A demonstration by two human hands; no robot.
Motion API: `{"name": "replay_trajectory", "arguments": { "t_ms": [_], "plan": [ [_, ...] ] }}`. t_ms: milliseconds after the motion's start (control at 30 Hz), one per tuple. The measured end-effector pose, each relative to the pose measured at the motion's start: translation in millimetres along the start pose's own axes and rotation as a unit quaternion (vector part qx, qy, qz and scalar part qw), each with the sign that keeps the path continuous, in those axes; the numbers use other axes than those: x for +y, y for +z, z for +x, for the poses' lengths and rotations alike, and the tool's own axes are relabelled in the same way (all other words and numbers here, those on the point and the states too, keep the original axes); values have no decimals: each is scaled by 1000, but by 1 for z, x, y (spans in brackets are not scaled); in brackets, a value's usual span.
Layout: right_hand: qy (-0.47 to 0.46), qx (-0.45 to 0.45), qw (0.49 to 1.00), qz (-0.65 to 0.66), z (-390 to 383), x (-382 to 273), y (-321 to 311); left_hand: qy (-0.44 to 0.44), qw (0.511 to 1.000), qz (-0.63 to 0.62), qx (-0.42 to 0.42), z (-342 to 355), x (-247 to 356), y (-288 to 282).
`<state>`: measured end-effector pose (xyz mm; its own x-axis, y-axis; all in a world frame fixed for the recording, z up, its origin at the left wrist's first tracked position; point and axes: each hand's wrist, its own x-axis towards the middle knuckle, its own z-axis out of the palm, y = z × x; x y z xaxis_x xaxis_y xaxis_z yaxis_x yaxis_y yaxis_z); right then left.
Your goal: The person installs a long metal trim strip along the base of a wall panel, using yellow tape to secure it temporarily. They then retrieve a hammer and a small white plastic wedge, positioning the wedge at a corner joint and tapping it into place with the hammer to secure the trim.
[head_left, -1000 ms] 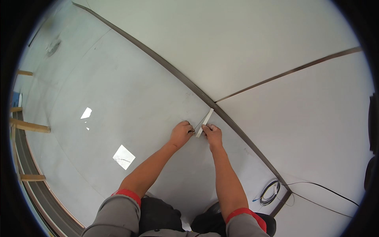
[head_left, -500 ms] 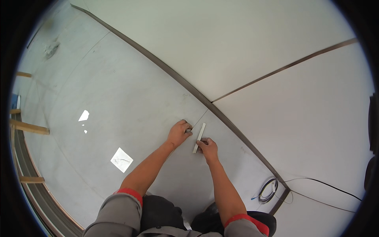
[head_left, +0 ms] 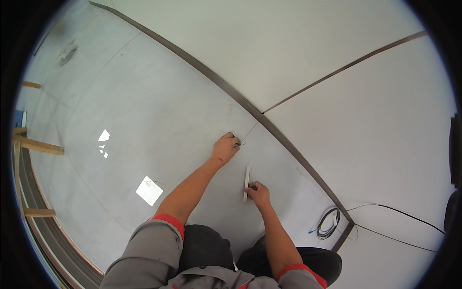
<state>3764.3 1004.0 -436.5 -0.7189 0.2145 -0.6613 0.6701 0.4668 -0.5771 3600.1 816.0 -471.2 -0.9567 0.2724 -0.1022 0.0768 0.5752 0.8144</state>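
Observation:
My left hand (head_left: 227,144) has its fingers closed on the glossy grey floor (head_left: 125,82), round a small dark object that I cannot make out, beside a thin line (head_left: 249,131) that runs up to the dark brown trim strip (head_left: 284,137). Lower and to the right, my right hand (head_left: 257,192) grips a narrow whitish bar (head_left: 247,176) between thumb and fingers, pointing away from me. The bar is apart from my left hand.
White panels (head_left: 365,125) divided by a brown strip (head_left: 337,72) lie beyond the trim. A coiled black cable (head_left: 327,221) sits at the lower right. Wooden pieces (head_left: 41,144) and a long channel (head_left: 53,241) line the left edge. My dark-clad knees (head_left: 202,245) are below.
My right hand has drawn the whitish bar down toward me, away from the trim and the thin line. My left hand now sits slightly farther up and right in the picture.

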Motion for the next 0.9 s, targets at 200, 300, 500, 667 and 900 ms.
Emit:
{"name": "replay_trajectory", "arguments": {
  "t_ms": [200, 300, 500, 667, 900],
  "plan": [
    [-18, -24, 999, -25, -10, -4, -2, 172, 961, 203, 70, -34, -15, -1],
    [-32, -10, 998, 48, -1, -11, -4, 106, 979, 169, -42, -44, 2, -19],
    [-102, 68, 964, 237, 39, -75, -2, -3, 1000, 25, 6, -66, -10, -39],
    [-18, 14, 952, 305, 84, -116, 0, -92, 981, -167, -33, -68, -38, -63],
    [-17, 28, 963, 266, 124, -118, 14, -128, 972, -191, -42, -63, -31, -71]
  ]
}}
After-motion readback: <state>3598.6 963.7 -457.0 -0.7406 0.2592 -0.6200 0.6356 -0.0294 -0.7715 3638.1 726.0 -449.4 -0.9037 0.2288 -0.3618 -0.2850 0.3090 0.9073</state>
